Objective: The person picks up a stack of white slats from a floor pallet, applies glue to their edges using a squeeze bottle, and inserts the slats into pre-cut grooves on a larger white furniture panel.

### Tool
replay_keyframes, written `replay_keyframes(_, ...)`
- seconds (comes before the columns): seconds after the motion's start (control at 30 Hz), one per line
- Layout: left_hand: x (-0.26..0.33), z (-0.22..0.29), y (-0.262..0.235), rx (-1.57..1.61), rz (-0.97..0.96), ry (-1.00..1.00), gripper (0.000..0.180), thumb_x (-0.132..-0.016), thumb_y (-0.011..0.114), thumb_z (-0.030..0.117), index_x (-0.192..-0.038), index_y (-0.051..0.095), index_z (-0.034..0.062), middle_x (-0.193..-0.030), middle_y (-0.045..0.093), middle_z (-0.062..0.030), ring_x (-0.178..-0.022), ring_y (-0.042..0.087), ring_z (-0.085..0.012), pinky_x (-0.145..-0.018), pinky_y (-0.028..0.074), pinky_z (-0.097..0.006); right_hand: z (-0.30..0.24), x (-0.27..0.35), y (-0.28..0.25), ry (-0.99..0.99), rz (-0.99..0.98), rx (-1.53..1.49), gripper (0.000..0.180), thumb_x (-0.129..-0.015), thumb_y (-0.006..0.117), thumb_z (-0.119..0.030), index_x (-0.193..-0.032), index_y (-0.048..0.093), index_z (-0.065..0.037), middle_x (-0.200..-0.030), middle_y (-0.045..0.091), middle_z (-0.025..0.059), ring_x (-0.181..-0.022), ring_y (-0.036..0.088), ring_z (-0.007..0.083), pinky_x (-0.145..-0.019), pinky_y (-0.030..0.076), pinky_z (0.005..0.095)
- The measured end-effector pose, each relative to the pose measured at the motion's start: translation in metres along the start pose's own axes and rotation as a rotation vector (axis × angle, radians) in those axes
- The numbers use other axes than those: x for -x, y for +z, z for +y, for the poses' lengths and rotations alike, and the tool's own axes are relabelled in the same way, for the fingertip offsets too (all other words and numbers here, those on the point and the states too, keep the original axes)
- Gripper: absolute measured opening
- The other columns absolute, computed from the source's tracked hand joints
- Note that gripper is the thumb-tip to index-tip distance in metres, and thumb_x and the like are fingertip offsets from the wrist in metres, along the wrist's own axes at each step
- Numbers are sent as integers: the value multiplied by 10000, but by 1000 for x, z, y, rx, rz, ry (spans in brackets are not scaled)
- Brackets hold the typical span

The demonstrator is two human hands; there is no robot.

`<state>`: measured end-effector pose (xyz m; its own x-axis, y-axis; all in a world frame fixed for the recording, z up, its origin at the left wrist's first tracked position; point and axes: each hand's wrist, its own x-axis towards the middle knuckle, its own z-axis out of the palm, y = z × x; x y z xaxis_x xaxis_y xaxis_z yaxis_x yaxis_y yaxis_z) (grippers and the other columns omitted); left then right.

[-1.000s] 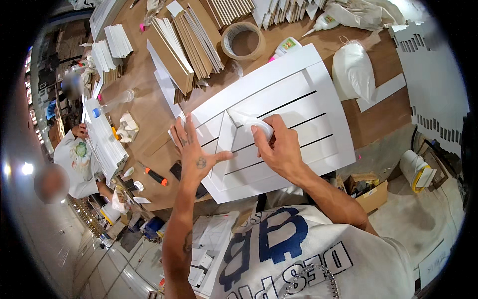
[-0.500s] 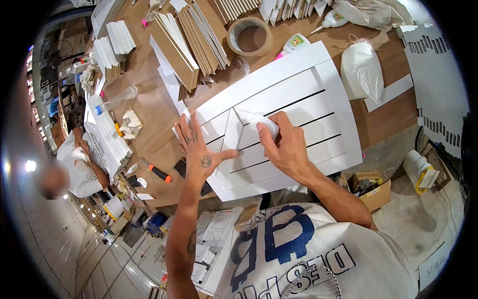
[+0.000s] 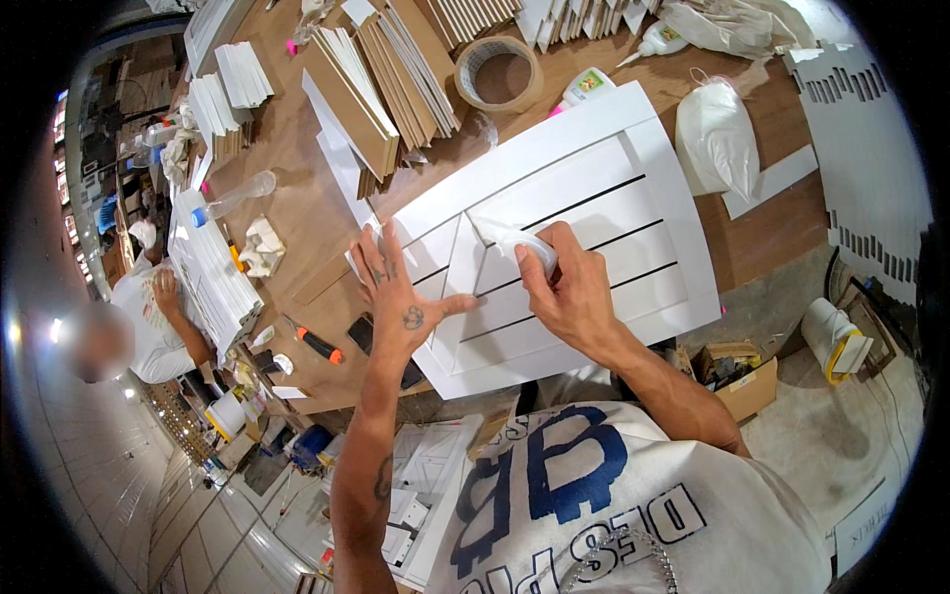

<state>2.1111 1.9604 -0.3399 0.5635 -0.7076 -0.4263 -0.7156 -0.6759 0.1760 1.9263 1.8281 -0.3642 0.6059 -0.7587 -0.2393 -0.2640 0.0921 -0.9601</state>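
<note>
A white panel (image 3: 685, 230) with raised edges and dark grooves lies at an angle on the table before me. On its left edge my left hand (image 3: 404, 302) rests with fingers spread and the thumb stretched over the panel. My right hand (image 3: 576, 287) is wrapped round a white glue bottle (image 3: 535, 247), which is tilted over the panel. The bottle's narrow nozzle points to the upper left, close to the corner where a diagonal strip (image 3: 456, 259) meets the upper frame. Whether the tip touches the surface I cannot tell.
Stacked boards (image 3: 381, 94), a tape roll (image 3: 499, 74) and another glue bottle (image 3: 588, 87) lie beyond the panel. A filled plastic bag (image 3: 714, 139) sits right. At left are a clear bottle (image 3: 236, 196), an orange-black cutter (image 3: 319, 346) and a phone (image 3: 360, 334). A co-worker (image 3: 163, 322) is far left.
The glue bottle has tipped slightly in my right hand. My left hand stays on the panel. The co-worker at far left has shifted arms and posture.
</note>
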Motion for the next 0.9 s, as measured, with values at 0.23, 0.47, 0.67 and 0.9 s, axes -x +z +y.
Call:
replay_keyframes(0.23,0,-1,1,8,25,24,1502,-406,823,719,-1523,51,77,-1547,31,-276,-1424,-30,-480,-1123,113,-612,0,3,-3,33,-22,0,197,-919,599,-159,-881,488,0,-446,471,124,-380,537,290,-382,394,378)
replay_keyframes(0.47,2,-1,1,3,32,18,1493,-408,817,725,-1524,65,78,-1546,42,-269,-1423,-19,-480,-1130,114,-599,-3,5,-6,28,-28,26,192,-917,598,-156,-877,487,-4,-457,478,143,-396,540,328,-390,396,398)
replay_keyframes(0.67,1,-1,0,16,23,12,1485,-409,813,730,-1522,82,73,-1544,43,-266,-1422,-32,-482,-1134,113,-592,-1,6,-6,0,-31,43,180,-916,594,-148,-878,488,-8,-458,477,151,-402,541,336,-393,395,399)
replay_keyframes(0.9,1,-1,0,53,35,25,1482,-411,818,722,-1524,76,85,-1547,39,-259,-1425,-40,-478,-1111,116,-632,-7,10,-9,29,-41,26,180,-915,596,-147,-883,487,-7,-451,471,144,-393,535,327,-388,386,389)
